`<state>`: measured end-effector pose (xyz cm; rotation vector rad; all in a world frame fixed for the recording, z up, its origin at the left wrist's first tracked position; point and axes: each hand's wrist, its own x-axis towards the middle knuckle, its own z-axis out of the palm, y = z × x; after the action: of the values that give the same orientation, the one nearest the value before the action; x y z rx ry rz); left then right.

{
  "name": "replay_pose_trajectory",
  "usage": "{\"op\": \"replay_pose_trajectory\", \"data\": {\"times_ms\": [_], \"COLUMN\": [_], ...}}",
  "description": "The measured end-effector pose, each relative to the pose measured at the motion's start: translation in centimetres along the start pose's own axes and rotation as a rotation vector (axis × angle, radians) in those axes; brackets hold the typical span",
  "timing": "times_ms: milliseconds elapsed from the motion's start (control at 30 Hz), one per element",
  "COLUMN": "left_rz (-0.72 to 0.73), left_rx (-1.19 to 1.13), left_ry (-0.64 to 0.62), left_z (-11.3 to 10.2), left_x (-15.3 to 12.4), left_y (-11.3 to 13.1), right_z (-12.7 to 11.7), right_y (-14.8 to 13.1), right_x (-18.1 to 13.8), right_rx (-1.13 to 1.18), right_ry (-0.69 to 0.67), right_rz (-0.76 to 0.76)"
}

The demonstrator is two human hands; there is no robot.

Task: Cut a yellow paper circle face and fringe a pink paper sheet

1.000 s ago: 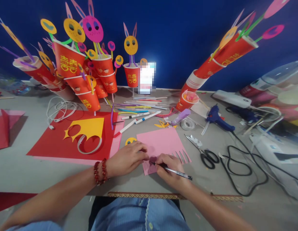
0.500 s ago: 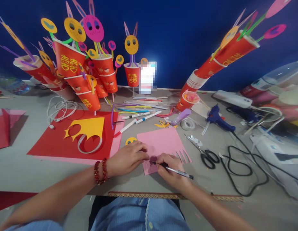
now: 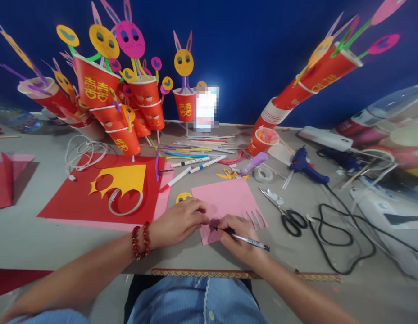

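A pink paper sheet [image 3: 225, 198] lies on the grey table [image 3: 33, 234] in front of me, with a row of pointed cuts along its right lower edge. My right hand [image 3: 239, 236] grips a pen [image 3: 252, 243] whose tip touches the sheet's near left corner. My left hand [image 3: 180, 220], with a red bead bracelet at the wrist, rests fingers-down on the sheet's left edge beside a small dark round piece [image 3: 214, 222], pinching or pressing there. A yellow smiley disc [image 3: 182, 197] peeks out just above the left hand.
Scissors [image 3: 286, 216] and a black cable [image 3: 337, 238] lie to the right, with a blue glue gun [image 3: 305, 166] and tape roll [image 3: 263, 174] behind. Red paper [image 3: 70, 198] with a yellow cut-out [image 3: 123, 180] lies left. Red cups with bunny faces [image 3: 101, 90] and scattered pens [image 3: 195, 162] fill the back.
The pen's rear end wobbled slightly; both hands stay in the same place on the pink sheet.
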<state>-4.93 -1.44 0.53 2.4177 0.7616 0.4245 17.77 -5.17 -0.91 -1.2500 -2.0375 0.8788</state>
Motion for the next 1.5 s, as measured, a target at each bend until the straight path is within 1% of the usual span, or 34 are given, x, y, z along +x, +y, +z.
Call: {"op": "replay_pose_trajectory", "data": {"times_ms": [167, 467, 600, 700, 767, 867, 1000, 1233, 1500], "left_rz": [-0.005, -0.010, -0.018, -0.018, -0.015, -0.019, -0.021, -0.016, -0.012], "left_rx": [-0.006, -0.012, -0.012, -0.014, -0.014, -0.011, -0.003, 0.001, 0.000], "left_ry": [0.005, 0.001, -0.006, -0.009, -0.006, -0.002, -0.005, 0.003, 0.001], "left_z": [0.05, 0.09, 0.08, 0.10, 0.09, 0.08, 0.08, 0.02, 0.12], "left_x": [-0.16, -0.21, -0.14, -0.11, -0.11, -0.08, -0.03, -0.05, -0.14], "left_y": [-0.04, -0.10, -0.07, -0.08, -0.10, -0.14, -0.14, 0.00, -0.05], "right_z": [0.07, 0.11, -0.01, -0.10, -0.11, -0.05, -0.01, -0.16, -0.14], "right_y": [0.10, 0.10, 0.02, -0.06, -0.08, -0.08, -0.08, -0.33, -0.24], "right_x": [-0.06, -0.01, -0.01, -0.05, -0.02, 0.14, 0.29, 0.36, 0.36], "right_rx": [0.001, 0.024, 0.036, 0.049, 0.052, 0.026, 0.006, 0.016, 0.015], "right_ry": [-0.008, 0.019, 0.070, 0.135, 0.126, 0.071, 0.046, 0.021, 0.031], "right_rz": [-0.002, -0.010, -0.017, -0.091, -0.128, -0.077, -0.031, -0.010, -0.029]}}
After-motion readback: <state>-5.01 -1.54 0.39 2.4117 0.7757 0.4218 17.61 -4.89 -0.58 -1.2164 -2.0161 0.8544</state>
